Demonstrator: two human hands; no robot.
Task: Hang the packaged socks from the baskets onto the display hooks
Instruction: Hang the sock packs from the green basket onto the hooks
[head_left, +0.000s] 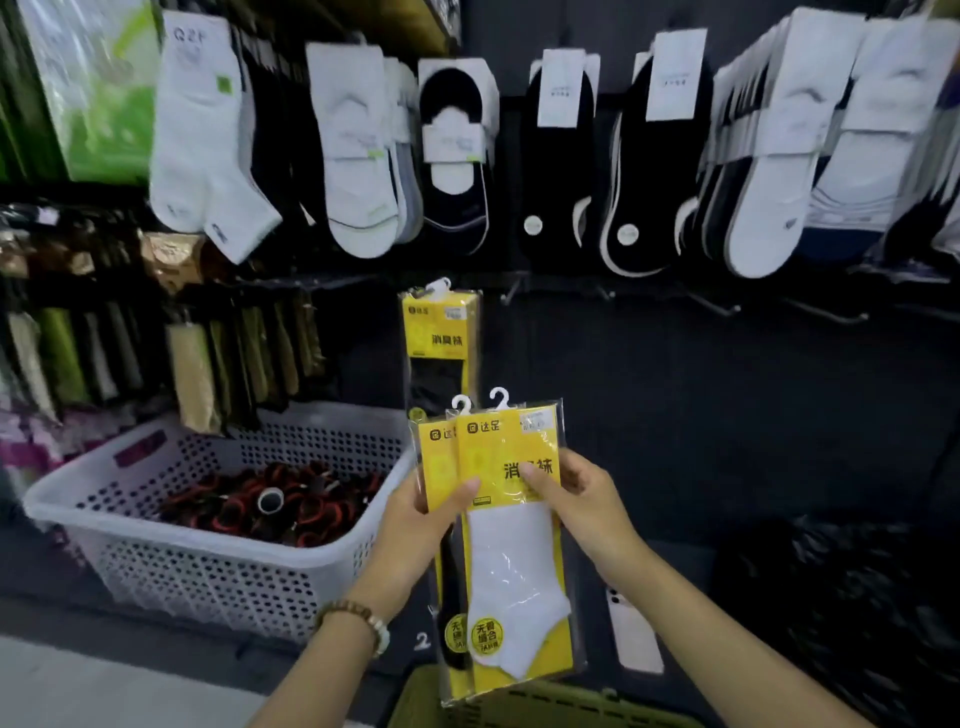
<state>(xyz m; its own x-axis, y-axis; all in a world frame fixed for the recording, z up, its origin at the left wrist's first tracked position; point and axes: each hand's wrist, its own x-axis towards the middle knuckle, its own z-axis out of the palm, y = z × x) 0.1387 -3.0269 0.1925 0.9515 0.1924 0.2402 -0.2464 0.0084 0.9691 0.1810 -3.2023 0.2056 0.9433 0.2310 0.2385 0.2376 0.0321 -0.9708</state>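
White perforated plastic basket (104, 470) sits off to your left. Your left grip (415, 525) pinches two clear-wrapped yellow-card sock packs (514, 561) by their left edge, thumb on front. One more yellow sock pack (441, 348) hangs just above them. Your right grip (576, 499) pinches the front one's right side. Metal display hooks (719, 307) stick out further right, with open dark panel below.

Both forearms bare, rising from the near edge and converging at centre. Left hand (415, 525): thumb laid across the front of the sock packs (514, 561), fingers curled behind. Right hand (582, 499): grips the packs' right edge, thumb on front, fingers behind.
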